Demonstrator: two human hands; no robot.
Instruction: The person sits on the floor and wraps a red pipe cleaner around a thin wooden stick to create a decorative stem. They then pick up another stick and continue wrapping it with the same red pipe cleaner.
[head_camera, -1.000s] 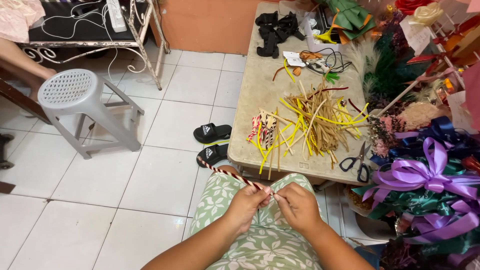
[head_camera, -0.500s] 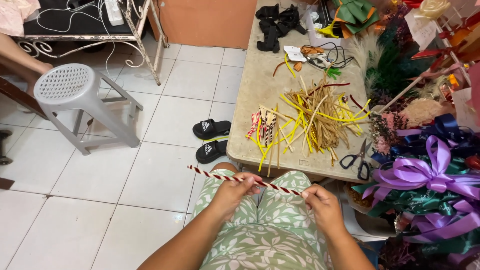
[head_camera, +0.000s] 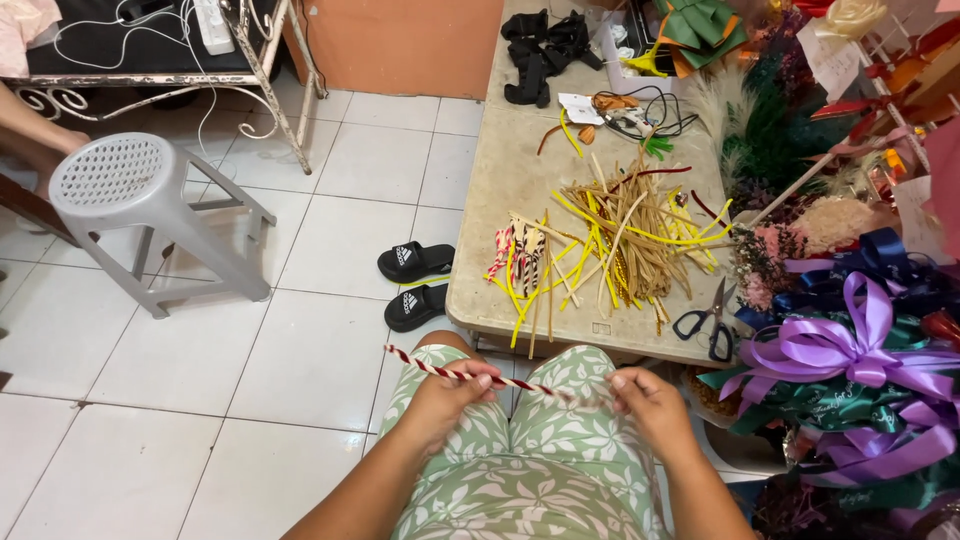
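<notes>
Your left hand (head_camera: 445, 395) and right hand (head_camera: 650, 400): fingers pinched on red-white striped stem (head_camera: 470, 376), held across lap, near edge of surface (head_camera: 520, 170). Stem straight, no bend formed yet. Yellow-tan stem pile (head_camera: 610, 245) untouched, scissors (head_camera: 708, 322) idle.

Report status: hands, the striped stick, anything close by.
Left hand and right hand both pinch the red-and-white striped stick over the lap. Scissors on table edge, apart.

- Grey plastic stool (head_camera: 135, 215) on the white tiled floor (head_camera: 300, 380)
- Black sandals (head_camera: 415, 282) beside the table (head_camera: 520, 180)
- Black-handled scissors (head_camera: 708, 320) at the table edge
- Purple ribbon bow (head_camera: 850, 345)
</notes>
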